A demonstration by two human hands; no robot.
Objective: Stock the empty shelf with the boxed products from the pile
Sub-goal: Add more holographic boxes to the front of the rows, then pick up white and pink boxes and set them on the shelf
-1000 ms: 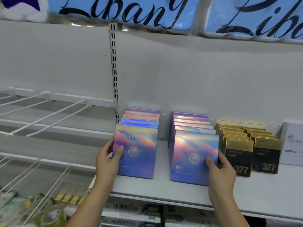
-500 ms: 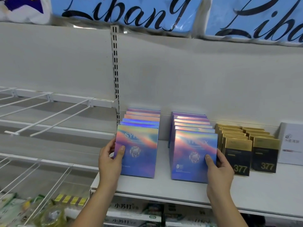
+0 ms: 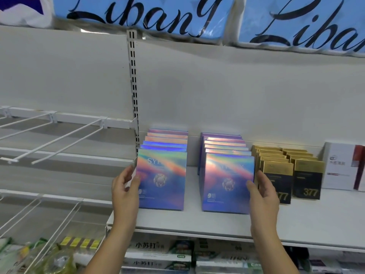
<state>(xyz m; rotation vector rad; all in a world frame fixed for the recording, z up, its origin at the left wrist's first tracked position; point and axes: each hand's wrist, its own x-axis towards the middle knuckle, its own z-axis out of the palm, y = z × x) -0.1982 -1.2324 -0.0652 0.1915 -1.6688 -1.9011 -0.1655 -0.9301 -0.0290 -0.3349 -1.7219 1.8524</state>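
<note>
1. Fingers [image 3: 124, 176] of the left hand [image 3: 126, 191] curled behind the left edge of the left front box [image 3: 164, 184], a holographic carton. The thumb lay on its printed face, so the hand pinched that edge.
2. On the other side, the right hand [image 3: 263, 194] pinched the right edge of the right front box [image 3: 227, 180] in the same way, thumb in front and fingers behind.
3. Both cartons stood upright on the white shelf [image 3: 217, 224], faces toward the viewer and taller side vertical. Each fronted a row of matching cartons running back to the wall, with a bare gap between the rows.
4. Each carton lay inward of the hand holding it, so each hand was nearer its own row and neither had to cross.
5. The step appeared to be squaring the row fronts; the supply pile was out of view.
6. Gold-and-black boxes [image 3: 308, 178] stood just beside the right hand's fingers and could likely be nudged.
</note>
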